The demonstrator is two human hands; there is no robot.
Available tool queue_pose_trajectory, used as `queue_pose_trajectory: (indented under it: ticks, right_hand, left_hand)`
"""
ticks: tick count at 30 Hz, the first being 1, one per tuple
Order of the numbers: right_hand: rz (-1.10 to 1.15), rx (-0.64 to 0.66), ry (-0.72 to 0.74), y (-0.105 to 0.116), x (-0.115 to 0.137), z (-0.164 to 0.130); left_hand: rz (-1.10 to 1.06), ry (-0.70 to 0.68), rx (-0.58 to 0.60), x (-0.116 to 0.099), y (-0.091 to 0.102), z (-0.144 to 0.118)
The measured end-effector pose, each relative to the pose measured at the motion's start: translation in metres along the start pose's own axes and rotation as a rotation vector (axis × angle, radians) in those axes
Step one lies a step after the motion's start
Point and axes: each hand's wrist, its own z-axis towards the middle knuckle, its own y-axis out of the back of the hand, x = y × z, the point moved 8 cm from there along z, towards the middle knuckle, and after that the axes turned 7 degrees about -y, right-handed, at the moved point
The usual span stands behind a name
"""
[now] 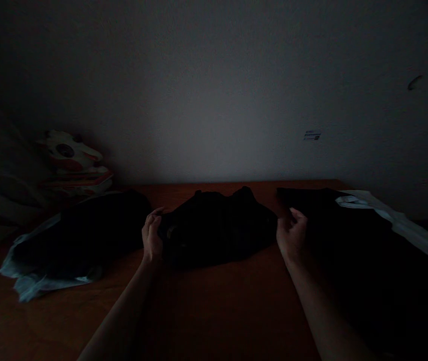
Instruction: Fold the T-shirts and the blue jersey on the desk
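Observation:
A bunched black garment [217, 230] lies in the middle of the wooden table, too dark to tell its exact kind. My left hand [152, 235] is at its left end, fingers curved and closed on the fabric edge. At the opposite end, my right hand [291, 234] has thumb and bent fingers drawn together at the garment's right edge. Deep shadow hides the fingertips and the folds between them.
Left on the wooden table [67, 321] lies dark clothing [97, 230] over a pale plastic bag [29, 288]. Behind it is a cow-shaped figure [71, 150]. Dark cloth [364, 260] spreads on the right beside white fabric [405, 225]. A wall [214, 100] closes off the back.

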Motion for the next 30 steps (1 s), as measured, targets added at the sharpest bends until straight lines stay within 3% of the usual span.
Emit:
queue_pose_trajectory:
  ticks: [4, 8, 11, 13, 15, 18, 21, 23, 25, 28, 30]
  right_hand:
    - [-0.225, 0.299, 0.205, -0.028, 0.034, -0.027]
    - [-0.500, 0.497, 0.346, -0.048, 0.038, -0.049]
    - [-0.522, 0.577, 0.396, -0.054, 0.032, -0.051]
    - [-0.438, 0.571, 0.355, -0.052, 0.028, -0.045]
    - [-0.344, 0.476, 0.227, -0.044, 0.020, -0.031]
    - [-0.188, 0.220, -0.006, -0.020, 0.002, -0.010]
    - [0.017, -0.077, -0.138, 0.010, -0.014, 0.005]
    - [0.076, -0.212, -0.145, 0.026, -0.016, 0.010]
    - [0.037, -0.248, -0.042, 0.034, -0.003, 0.012]
    - [-0.047, -0.109, 0.229, 0.025, 0.036, 0.004]
    - [-0.098, 0.076, 0.345, 0.007, 0.055, -0.009]
  left_hand:
    - [0.165, 0.083, 0.220, 0.002, -0.020, -0.012]
    - [0.309, 0.034, 0.615, -0.005, -0.051, -0.027]
    - [0.299, 0.021, 0.672, -0.009, -0.055, -0.029]
    - [0.239, 0.094, 0.573, -0.005, -0.048, -0.023]
    - [0.141, 0.164, 0.361, 0.001, -0.031, -0.011]
    - [-0.005, 0.126, -0.048, -0.001, 0.006, 0.007]
    - [-0.092, 0.084, -0.305, -0.003, 0.037, 0.017]
    - [-0.106, 0.087, -0.397, -0.002, 0.050, 0.020]
    - [-0.053, 0.023, -0.464, -0.005, 0.061, 0.022]
    - [0.172, -0.201, -0.435, -0.026, 0.058, 0.019]
    - [0.329, -0.356, -0.272, -0.041, 0.037, 0.014]
